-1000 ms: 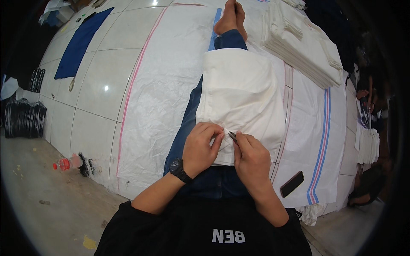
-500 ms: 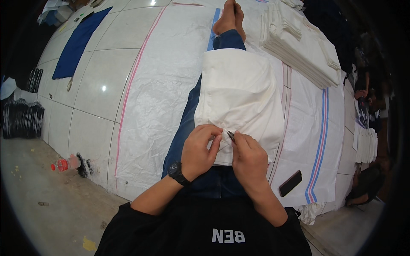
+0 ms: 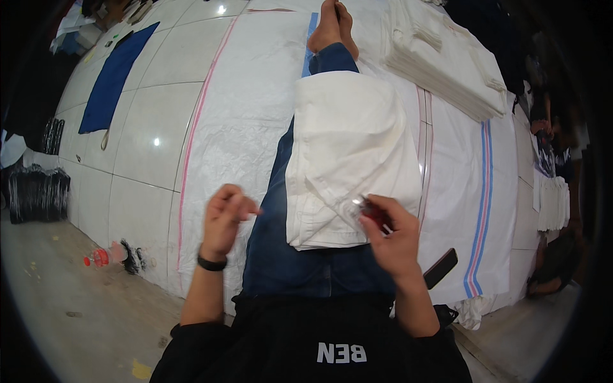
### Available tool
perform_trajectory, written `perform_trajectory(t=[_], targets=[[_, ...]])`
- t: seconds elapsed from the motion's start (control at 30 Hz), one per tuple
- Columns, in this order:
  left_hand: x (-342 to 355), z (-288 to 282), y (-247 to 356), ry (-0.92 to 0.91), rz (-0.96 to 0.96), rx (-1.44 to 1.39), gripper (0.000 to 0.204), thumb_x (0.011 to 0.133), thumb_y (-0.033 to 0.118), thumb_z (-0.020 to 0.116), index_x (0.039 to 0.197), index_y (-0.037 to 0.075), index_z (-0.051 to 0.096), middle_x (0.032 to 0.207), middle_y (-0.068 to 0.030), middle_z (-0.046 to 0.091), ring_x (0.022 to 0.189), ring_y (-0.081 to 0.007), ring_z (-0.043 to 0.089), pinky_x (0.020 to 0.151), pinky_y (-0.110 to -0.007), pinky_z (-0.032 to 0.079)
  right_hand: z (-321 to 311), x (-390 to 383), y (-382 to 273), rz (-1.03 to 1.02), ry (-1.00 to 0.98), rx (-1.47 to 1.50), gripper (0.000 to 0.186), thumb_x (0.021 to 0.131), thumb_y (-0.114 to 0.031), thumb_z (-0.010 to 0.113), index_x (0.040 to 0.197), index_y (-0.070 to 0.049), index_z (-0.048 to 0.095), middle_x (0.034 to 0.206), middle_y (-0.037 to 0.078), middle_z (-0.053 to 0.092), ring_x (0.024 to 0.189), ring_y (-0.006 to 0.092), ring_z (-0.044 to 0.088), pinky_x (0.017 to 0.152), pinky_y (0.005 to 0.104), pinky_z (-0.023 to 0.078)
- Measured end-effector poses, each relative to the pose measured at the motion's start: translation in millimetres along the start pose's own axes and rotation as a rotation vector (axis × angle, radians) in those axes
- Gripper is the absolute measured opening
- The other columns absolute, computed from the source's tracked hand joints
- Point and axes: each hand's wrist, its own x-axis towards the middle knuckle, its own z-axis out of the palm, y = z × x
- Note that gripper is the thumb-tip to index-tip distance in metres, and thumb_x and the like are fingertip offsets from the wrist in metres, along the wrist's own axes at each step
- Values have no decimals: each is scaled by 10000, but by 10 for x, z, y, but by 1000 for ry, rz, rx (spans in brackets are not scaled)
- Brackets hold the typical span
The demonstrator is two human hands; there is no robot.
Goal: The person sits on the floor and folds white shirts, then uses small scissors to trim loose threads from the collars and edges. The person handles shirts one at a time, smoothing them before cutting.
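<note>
Left hand [image 3: 221,223]: fingers bent and blurred, apart from the thick white folded cloth [image 3: 354,134]; I cannot tell whether they pinch anything.
Right hand [image 3: 397,235]: fingers closed around a small dark-red tool with a shiny end [image 3: 378,216], too blurred to identify, above the cloth's near right part.
Lap: the cloth lies creased across dark blue denim trousers [image 3: 268,255].
Handwork: seemingly a break in close fingertip work, judging by the parted hands.
Next touch: would call for left fingertips steadying the creased fabric, the tool kept from snagging it.
Beside right forearm: flat black phone [image 3: 441,268].
</note>
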Motion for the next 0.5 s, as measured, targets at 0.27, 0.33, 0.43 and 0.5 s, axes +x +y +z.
perform_trajectory(t=[0.27,0.33,0.43,0.5], targets=[[-368,-1083,192,15,-4,1556,382,925,10,699,1302,10,644,1307,-192,685,1193,-390,656,1005,-463,533,6,-45,47,-285,-114,-264,346,784,-66,849,1096,-63,699,1056,121,682,752,338,690,702,392,575],[-125,-644,126,79,57,1163,471,919,1,709,1380,22,614,1383,-184,664,1302,-367,622,1094,-460,491,90,-37,34,-271,-110,-309,270,819,-75,827,1053,-52,694,1023,117,689,751,316,698,694,391,568],[257,190,-41,-78,418,982,620,880,-16,751,1467,34,556,1405,-178,660,1413,-347,540,1165,-476,429,66,18,42,-139,-76,-140,176,877,-86,785,1013,-33,687,917,117,686,739,273,703,675,390,548],[499,601,-76,-257,477,1029,683,865,-10,771,1502,44,530,1384,-175,673,1459,-366,474,1189,-480,394,-32,80,58,45,-80,14,134,915,-91,751,1006,-20,682,837,127,676,734,259,705,670,385,538]])
